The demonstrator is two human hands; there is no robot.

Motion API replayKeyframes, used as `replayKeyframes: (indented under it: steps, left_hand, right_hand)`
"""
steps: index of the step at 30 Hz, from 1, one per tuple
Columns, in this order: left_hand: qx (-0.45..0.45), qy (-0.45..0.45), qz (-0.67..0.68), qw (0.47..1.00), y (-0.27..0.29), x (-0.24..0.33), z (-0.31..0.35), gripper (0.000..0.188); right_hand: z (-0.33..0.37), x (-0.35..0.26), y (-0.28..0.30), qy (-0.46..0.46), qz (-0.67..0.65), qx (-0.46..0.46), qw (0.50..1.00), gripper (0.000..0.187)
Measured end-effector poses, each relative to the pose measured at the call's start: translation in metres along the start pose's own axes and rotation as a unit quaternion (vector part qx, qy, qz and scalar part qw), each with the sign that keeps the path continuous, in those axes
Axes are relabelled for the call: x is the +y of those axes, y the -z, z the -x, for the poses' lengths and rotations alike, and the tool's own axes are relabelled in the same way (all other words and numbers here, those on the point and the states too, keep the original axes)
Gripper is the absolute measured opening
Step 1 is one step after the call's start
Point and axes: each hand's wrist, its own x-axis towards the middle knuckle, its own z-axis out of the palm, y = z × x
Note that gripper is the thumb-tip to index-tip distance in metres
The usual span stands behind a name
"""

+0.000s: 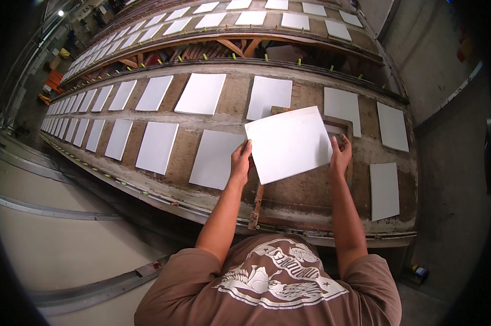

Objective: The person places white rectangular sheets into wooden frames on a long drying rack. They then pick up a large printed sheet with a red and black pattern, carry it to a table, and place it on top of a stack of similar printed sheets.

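I hold a white square tile (289, 142) in the air with both hands, tilted slightly, above a wide brown conveyor belt (305, 187). My left hand (240, 161) grips the tile's left edge. My right hand (340, 156) grips its right edge. Under the tile lies a wooden frame (256, 204) resting on the belt; most of it is hidden by the tile.
Several white tiles lie in rows on the belt, such as one (215, 158) just left of my left hand and one (384, 190) to the right. A second belt (289, 22) with tiles runs behind. A grey wall (435, 60) stands at right, and pale metal housing (55, 239) at left.
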Motion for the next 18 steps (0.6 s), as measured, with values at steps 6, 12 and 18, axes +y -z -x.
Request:
replayKeyframes:
  steps: [6,12,18]
  left_hand:
    - [0.019,0.014,-0.035,0.999,-0.017,-0.036,0.037,0.042]
    - [-0.054,0.025,-0.023,0.998,-0.017,-0.060,0.055,0.044]
    - [0.017,-0.153,-0.306,0.940,0.019,-0.063,0.029,0.045]
  right_hand:
    - [0.077,-0.001,-0.018,-0.232,-0.186,-0.046,0.954,0.072]
    - [0.059,0.020,-0.022,-0.227,-0.122,-0.040,0.965,0.052]
    - [0.034,0.062,-0.002,-0.120,-0.051,-0.021,0.991,0.043]
